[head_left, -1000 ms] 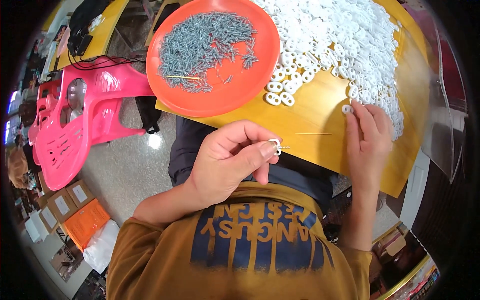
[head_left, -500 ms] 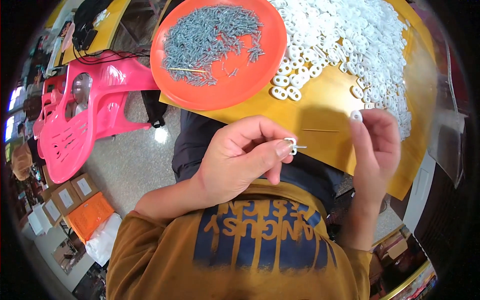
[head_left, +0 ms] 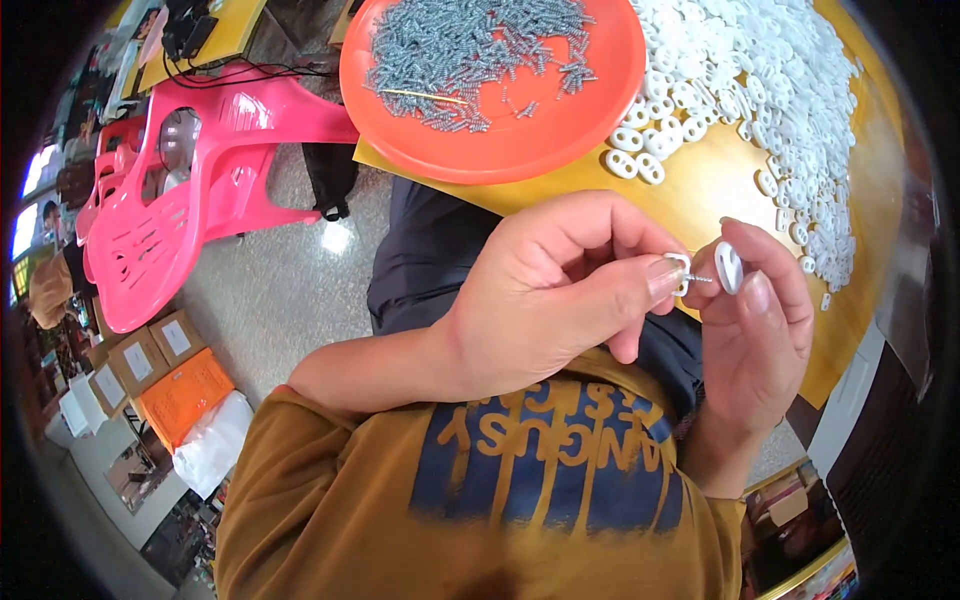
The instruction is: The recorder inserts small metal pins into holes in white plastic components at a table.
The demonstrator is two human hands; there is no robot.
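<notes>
My left hand [head_left: 565, 295] pinches a small white plastic piece [head_left: 682, 264] between thumb and forefinger. A grey metal screw [head_left: 703, 278] sticks out of that piece toward the right. Facing its tip is a white oval plastic piece with two holes [head_left: 728, 267], pinched in the fingers of my right hand [head_left: 762, 345]. A small gap seems to separate the screw tip from the oval piece. Loose screws [head_left: 460, 50] fill much of a red-orange round tray [head_left: 490, 165] beyond my left hand. Many matching white oval pieces [head_left: 790, 110] are heaped at the far right.
Tray and heap rest on a yellow table [head_left: 560, 192]. A thin brass-coloured rod [head_left: 425, 96] lies among the screws. At the left are a pink plastic chair [head_left: 190, 190], cardboard boxes [head_left: 135, 362] and an orange package [head_left: 190, 400] on the floor.
My right hand has come in toward the left hand and turned the white oval piece to face the screw. My left hand has moved right and now covers the rod on the table.
</notes>
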